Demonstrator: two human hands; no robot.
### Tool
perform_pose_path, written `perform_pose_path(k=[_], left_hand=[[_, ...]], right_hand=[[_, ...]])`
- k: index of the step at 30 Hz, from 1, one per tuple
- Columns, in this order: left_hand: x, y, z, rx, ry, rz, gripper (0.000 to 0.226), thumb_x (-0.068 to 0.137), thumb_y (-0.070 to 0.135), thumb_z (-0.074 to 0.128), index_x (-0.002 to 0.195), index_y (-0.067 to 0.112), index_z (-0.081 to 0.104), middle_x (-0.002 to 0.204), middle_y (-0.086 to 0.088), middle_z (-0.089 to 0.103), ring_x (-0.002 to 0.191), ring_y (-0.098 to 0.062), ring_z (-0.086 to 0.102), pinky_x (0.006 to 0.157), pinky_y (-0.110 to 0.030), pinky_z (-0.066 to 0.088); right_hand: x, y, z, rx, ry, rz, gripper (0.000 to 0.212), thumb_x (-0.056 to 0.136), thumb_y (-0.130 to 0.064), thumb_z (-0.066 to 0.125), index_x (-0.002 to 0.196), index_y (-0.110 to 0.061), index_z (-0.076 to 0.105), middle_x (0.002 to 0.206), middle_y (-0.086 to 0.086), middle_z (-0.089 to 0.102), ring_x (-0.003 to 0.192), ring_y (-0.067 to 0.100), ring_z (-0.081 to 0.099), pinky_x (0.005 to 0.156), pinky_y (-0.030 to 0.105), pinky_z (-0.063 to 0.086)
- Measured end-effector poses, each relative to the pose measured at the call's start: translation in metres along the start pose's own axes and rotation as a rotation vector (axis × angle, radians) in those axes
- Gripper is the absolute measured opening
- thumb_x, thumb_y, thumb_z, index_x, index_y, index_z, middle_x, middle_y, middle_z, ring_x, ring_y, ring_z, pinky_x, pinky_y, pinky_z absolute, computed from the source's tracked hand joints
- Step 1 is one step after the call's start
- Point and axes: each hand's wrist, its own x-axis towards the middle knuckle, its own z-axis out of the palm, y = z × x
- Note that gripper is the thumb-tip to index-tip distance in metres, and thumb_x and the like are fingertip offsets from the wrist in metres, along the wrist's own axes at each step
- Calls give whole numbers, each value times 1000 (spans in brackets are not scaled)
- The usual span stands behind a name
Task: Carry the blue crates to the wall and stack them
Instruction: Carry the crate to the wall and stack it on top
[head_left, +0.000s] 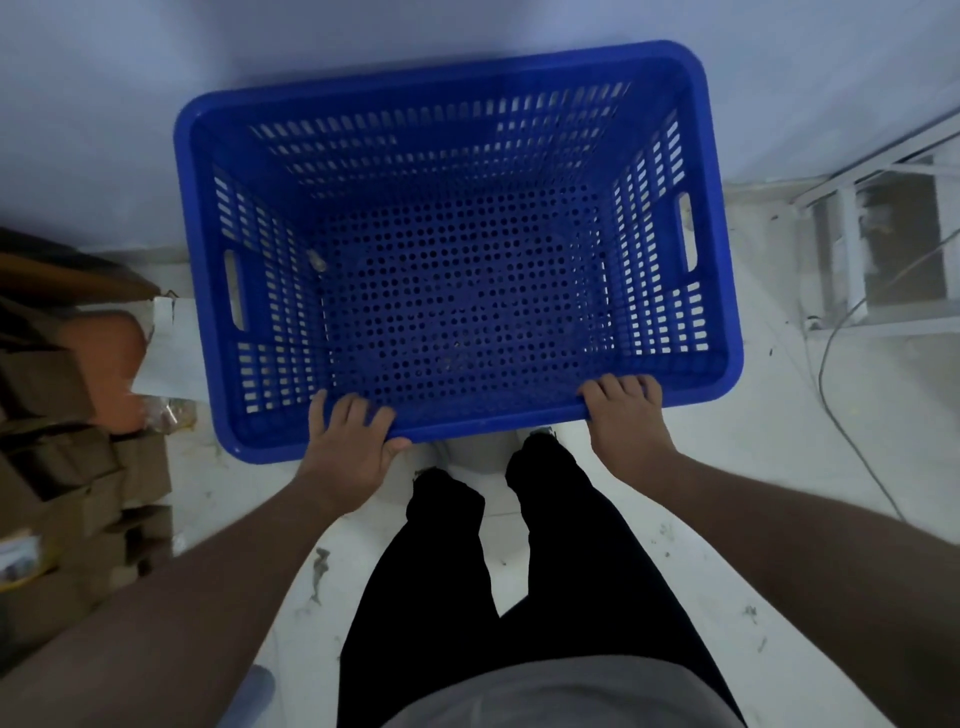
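Both the left hand (353, 447) and right hand (626, 415) gripped the near rim of one blue crate (452, 249) against the far wall (363, 31), stacking apparently unfinished.

Plain pale wall (467, 26) spans the top of the frame, in dim, bluish light. White tiled floor (779, 441) below it, scuffed and marked with dark specks. Stacked brown cardboard boxes (57, 467) at left edge, an orange object (111, 358) among them. White metal frame (852, 249) at upper right; thin grey cable (831, 364) trails across the floor beside it.
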Motion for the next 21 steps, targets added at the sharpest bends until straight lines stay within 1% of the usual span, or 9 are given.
perform_pose_path(k=[3, 5, 8, 9, 11, 13, 15, 17, 21], left_hand=[[-6, 13, 4, -79, -12, -168, 96, 85, 67, -14, 118, 12, 57, 122, -20, 54, 121, -43, 47, 109, -66, 18], [-8, 21, 2, -152, 1, -260, 103, 80, 70, -17, 118, 10, 57, 124, -22, 53, 119, -45, 46, 108, -67, 20], [-7, 18, -1, -162, -25, -253, 112, 69, 77, -25, 127, 15, 49, 134, -17, 44, 125, -42, 39, 110, -60, 19], [-5, 16, -2, -159, -38, -242, 108, 70, 77, -22, 129, 17, 45, 137, -15, 40, 128, -41, 36, 110, -57, 19], [-3, 13, -5, -162, -62, -236, 85, 81, 73, -5, 131, 21, 41, 141, -13, 35, 130, -41, 31, 111, -55, 18], [-2, 13, -10, -173, -144, -246, 67, 91, 64, 7, 133, 21, 36, 144, -14, 31, 133, -41, 28, 112, -56, 17], [-3, 18, -17, -157, -202, -274, 66, 93, 61, 7, 137, 20, 32, 147, -16, 29, 136, -41, 27, 113, -58, 15], [-8, 28, -23, -135, -219, -320, 69, 95, 60, 6, 142, 16, 31, 149, -17, 31, 139, -38, 26, 114, -60, 13], [-21, 53, -25, -164, -143, -400, 63, 99, 52, 13, 145, 13, 31, 150, -15, 32, 142, -34, 25, 116, -60, 9]], right_hand=[[-2, 1, 0, -34, 36, -11, 35, 68, -9, 69, 101, -11, 60, 92, 9, 60, 87, 34, 57, 97, 51, 37], [-3, 2, 0, -40, 35, -20, 40, 63, -10, 72, 101, -9, 60, 91, 11, 60, 86, 36, 58, 98, 55, 38], [-3, 3, 0, -46, 30, -24, 51, 58, -10, 74, 107, -8, 60, 97, 13, 61, 94, 38, 58, 104, 60, 33], [-2, 1, -1, -34, 19, -8, 53, 61, -9, 71, 112, -9, 59, 103, 13, 59, 102, 39, 56, 107, 60, 28], [-4, -6, -3, 11, -36, 66, 51, 72, -9, 59, 122, -13, 51, 118, 11, 53, 117, 38, 45, 114, 57, 14], [-6, -14, -6, 60, -46, 159, 44, 81, -14, 49, 125, -14, 46, 125, 11, 48, 124, 36, 39, 116, 53, 8], [-4, -19, -10, 85, -59, 206, 41, 85, -18, 44, 126, -13, 45, 128, 13, 48, 126, 36, 39, 117, 53, 7], [-7, -21, -11, 108, -80, 189, 41, 88, -21, 43, 129, -14, 43, 131, 12, 46, 129, 35, 37, 118, 53, 4], [-17, -10, -6, 118, -21, 62, 54, 83, -13, 50, 135, -18, 39, 134, 8, 45, 133, 28, 34, 119, 51, 1]])
